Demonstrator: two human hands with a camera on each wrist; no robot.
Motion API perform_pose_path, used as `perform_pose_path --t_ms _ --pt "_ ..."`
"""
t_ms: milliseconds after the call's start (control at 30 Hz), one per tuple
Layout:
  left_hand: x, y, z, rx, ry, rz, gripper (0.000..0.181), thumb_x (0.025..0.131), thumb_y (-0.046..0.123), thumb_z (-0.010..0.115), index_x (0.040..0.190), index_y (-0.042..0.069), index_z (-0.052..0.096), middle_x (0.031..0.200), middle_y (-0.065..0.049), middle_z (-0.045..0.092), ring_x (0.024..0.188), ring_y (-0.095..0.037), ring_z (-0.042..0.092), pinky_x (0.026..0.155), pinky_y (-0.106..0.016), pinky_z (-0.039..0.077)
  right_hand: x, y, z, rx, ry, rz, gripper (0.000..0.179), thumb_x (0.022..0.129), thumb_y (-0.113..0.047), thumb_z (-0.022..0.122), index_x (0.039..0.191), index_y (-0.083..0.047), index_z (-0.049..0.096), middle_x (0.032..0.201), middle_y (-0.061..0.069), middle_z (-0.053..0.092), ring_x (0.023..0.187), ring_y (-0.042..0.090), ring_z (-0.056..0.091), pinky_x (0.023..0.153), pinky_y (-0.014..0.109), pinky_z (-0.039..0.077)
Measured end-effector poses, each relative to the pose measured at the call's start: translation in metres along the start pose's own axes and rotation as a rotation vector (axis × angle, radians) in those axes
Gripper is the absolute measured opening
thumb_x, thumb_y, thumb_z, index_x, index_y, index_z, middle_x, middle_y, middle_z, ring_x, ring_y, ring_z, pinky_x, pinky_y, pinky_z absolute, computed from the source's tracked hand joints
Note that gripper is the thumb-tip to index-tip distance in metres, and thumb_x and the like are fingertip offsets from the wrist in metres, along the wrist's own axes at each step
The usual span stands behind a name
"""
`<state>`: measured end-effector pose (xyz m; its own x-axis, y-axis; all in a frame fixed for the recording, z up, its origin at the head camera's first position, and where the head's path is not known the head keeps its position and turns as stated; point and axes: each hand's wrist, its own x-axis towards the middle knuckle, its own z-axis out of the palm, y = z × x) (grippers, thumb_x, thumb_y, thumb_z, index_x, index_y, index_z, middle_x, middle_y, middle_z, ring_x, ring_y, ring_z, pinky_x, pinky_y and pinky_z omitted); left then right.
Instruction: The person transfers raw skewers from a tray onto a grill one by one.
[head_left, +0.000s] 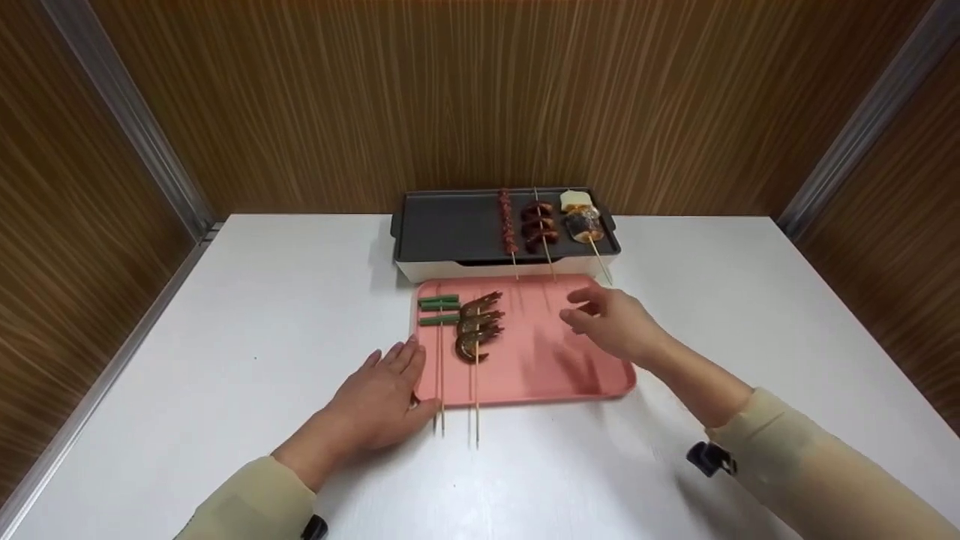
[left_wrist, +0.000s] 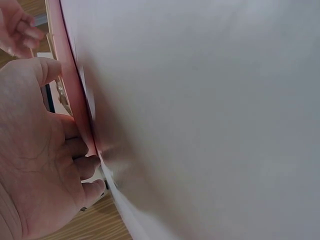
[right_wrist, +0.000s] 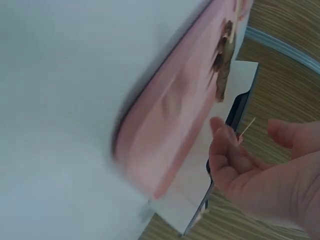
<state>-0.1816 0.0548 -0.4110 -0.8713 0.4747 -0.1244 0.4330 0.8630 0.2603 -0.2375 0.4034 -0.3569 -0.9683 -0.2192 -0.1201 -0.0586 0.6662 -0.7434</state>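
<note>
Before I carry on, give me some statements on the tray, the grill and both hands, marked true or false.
1. The shrimp skewer lies on the pink tray. True.
2. The right hand grips a skewer. False: it holds nothing.
3. The left hand is at the tray's right side. False: it is at the left edge.
4. The skewer with green pieces lies left of the shrimp skewer. True.
5. Skewered food covers the grill's left end. False: it lies from about the middle to the right end.
</note>
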Motion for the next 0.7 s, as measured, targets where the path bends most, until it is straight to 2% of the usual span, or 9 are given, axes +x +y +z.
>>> perform_pose_path --t_ms 100,200,367,433,567,700 --pt "0.000 0.000 0.001 0.005 0.000 -0.005 0.085 0.108 0.056 0.046 0.163 -0.007 0.031 0.172 -0.023 0.024 0.159 -0.039 0.024 0.128 -0.056 0.019 -0.009 0.012 -0.005 -0.174 0.031 -0.033 0.059 0.105 -0.033 0.067 0.146 0.007 0.056 0.129 0.026 0.070 0.120 0.039 0.068 0.101 0.053 0.055" --pt "0.001 0.000 0.001 0.010 -0.001 -0.009 0.085 0.108 0.056 0.046 0.163 -0.007 0.031 0.172 -0.022 0.023 0.159 -0.038 0.023 0.129 -0.056 0.019 -0.015 0.025 -0.009 -0.264 0.020 -0.043 0.067 0.102 -0.037 0.071 0.148 0.009 0.054 0.135 0.029 0.066 0.125 0.042 0.064 0.105 0.057 0.052" --pt "0.000 0.000 0.002 -0.003 -0.003 -0.008 0.083 0.108 0.054 0.046 0.163 -0.007 0.031 0.172 -0.022 0.024 0.159 -0.038 0.024 0.128 -0.056 0.020 -0.020 0.041 -0.011 -0.402 -0.002 -0.076 0.084 0.095 -0.047 0.079 0.151 0.009 0.051 0.135 0.029 0.064 0.123 0.044 0.061 0.105 0.059 0.050" --pt "0.000 0.000 0.002 -0.007 -0.003 -0.009 0.083 0.108 0.053 0.046 0.162 -0.008 0.032 0.172 -0.022 0.024 0.159 -0.038 0.024 0.128 -0.057 0.021 -0.022 0.045 -0.011 -0.441 -0.023 -0.065 0.095 0.091 -0.054 0.081 0.156 0.006 0.046 0.141 0.033 0.059 0.128 0.049 0.058 0.106 0.062 0.048" --pt "0.000 0.001 0.001 0.000 -0.003 -0.009 0.083 0.108 0.054 0.046 0.162 -0.008 0.032 0.172 -0.022 0.024 0.159 -0.038 0.024 0.128 -0.056 0.021 -0.025 0.054 -0.011 -0.506 -0.090 -0.012 0.115 0.085 -0.072 0.077 0.165 -0.002 0.033 0.157 0.041 0.037 0.139 0.058 0.046 0.109 0.068 0.044" --pt "-0.001 0.001 -0.001 0.002 -0.004 -0.010 0.084 0.108 0.054 0.046 0.163 -0.007 0.031 0.172 -0.022 0.023 0.159 -0.038 0.024 0.128 -0.056 0.021 -0.025 0.061 -0.010 -0.573 -0.143 -0.014 0.122 0.083 -0.081 0.070 0.167 -0.002 0.028 0.162 0.042 0.027 0.142 0.061 0.040 0.110 0.070 0.042"
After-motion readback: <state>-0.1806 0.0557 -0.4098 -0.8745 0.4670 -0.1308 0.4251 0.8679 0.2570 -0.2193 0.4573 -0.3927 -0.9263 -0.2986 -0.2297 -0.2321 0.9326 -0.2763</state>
